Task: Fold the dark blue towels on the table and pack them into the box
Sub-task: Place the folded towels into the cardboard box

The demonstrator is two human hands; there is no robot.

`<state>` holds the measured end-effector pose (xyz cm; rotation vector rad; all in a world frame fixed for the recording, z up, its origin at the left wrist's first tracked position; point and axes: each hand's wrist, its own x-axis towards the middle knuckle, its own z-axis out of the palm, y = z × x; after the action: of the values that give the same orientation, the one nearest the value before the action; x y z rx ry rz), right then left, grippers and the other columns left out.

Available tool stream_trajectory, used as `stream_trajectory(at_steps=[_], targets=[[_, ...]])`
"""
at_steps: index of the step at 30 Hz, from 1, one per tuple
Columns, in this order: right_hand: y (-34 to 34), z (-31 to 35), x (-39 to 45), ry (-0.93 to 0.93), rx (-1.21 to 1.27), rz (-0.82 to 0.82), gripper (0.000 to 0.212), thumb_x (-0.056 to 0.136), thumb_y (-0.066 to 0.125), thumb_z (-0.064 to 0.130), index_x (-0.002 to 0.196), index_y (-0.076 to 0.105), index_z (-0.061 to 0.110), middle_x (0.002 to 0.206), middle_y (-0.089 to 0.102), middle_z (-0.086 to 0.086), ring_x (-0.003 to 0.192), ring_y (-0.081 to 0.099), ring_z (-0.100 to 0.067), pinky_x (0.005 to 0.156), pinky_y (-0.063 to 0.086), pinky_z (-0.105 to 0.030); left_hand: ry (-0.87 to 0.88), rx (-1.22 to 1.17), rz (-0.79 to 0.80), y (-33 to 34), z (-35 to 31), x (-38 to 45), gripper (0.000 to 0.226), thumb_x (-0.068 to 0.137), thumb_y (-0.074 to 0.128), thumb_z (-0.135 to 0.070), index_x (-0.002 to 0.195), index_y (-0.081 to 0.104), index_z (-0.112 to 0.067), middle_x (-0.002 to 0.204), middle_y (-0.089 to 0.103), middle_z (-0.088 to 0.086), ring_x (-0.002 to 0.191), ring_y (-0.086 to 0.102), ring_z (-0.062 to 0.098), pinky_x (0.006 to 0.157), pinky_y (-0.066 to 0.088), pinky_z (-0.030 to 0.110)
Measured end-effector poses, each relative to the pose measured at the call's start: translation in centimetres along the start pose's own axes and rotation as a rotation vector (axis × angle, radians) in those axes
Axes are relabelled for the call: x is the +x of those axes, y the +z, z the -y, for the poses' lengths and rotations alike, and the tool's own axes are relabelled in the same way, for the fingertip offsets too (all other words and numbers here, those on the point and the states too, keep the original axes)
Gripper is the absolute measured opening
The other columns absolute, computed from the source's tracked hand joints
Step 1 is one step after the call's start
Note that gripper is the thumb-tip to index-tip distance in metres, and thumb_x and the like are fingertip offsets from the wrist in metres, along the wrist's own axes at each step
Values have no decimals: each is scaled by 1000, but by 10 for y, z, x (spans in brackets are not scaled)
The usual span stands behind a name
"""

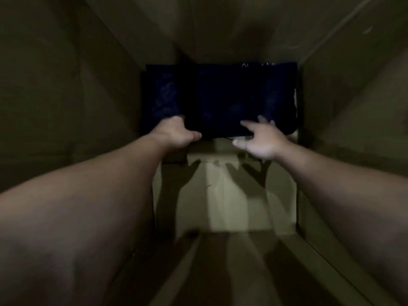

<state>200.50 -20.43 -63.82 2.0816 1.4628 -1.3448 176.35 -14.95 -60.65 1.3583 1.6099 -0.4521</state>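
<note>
Folded dark blue towel [220,100] lies at the far end of the box [225,199] bottom; left hand [176,133] fingers curl round its near edge, right hand [262,140] fingers spread loose, resting on it. Prob. soft, light, floppy w/ no stiffness, so best held at both near corners to keep the fold flat.

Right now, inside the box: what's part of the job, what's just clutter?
Job:
- dark blue towel, lying at the far end of the box floor
- cardboard box
- left hand, gripping the towel's near edge
- right hand, fingers spread at that edge

Clutter:
- none visible; only box walls and shadows.
</note>
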Motion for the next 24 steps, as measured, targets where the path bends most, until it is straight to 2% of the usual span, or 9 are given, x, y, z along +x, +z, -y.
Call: stream_trajectory(at_steps=[2,4,6,10,14,16,19,21,24], targets=[[5,6,-55,1,139,61,71,89,65,59,152,40,37,162,33,-2,143,39,-31,114,35,-36,-11,-79,35,7,-7,-46,77,97,62,-48,160,28,-19,156,42,10,134,49,29,105,41,32],[5,13,-117,25,224,143,69,91,66,55,151,44,30,155,44,-3,134,49,-28,103,40,-30,-30,-94,101,12,-12,-100,71,97,60,-49,154,39,-13,146,53,11,117,59,27,97,46,30],[2,20,-171,68,264,188,67,92,65,53,150,47,23,151,49,-5,135,48,-28,99,39,-30,-45,-115,147,13,-14,-152,64,97,59,-50,144,50,-8,142,56,14,121,58,31,101,47,34],[-14,42,-277,154,286,220,58,91,66,51,139,58,20,143,58,-3,130,53,-25,104,40,-29,-117,-201,209,4,-11,-259,64,96,61,-50,138,54,-2,139,57,17,126,55,34,102,47,37],[-41,61,-376,156,307,195,52,96,61,49,141,59,22,149,52,-1,137,47,-24,97,34,-25,-108,-252,247,-4,0,-351,64,91,64,-53,136,60,-7,137,61,10,125,58,30,106,46,35],[-49,63,-417,163,291,172,52,96,61,51,139,61,21,147,55,-2,135,49,-24,102,37,-26,-97,-261,270,-8,7,-387,61,89,66,-53,130,64,-9,130,66,6,117,61,26,101,48,33],[-53,66,-475,187,321,128,55,93,63,55,135,64,21,142,60,-3,132,53,-24,103,40,-28,-43,-289,269,-20,18,-436,69,83,67,-59,126,67,-6,126,68,8,115,62,25,100,49,33],[-55,68,-499,184,345,106,56,91,62,58,135,64,22,141,60,-1,131,53,-23,101,39,-28,-23,-267,274,-32,20,-463,63,84,67,-57,122,69,-6,123,68,8,112,62,24,95,48,31],[-59,74,-523,121,344,89,57,91,61,61,135,64,24,141,60,0,130,54,-22,107,41,-33,-18,-281,193,-45,30,-498,59,83,68,-57,117,72,-8,117,71,9,108,64,24,95,50,33]])
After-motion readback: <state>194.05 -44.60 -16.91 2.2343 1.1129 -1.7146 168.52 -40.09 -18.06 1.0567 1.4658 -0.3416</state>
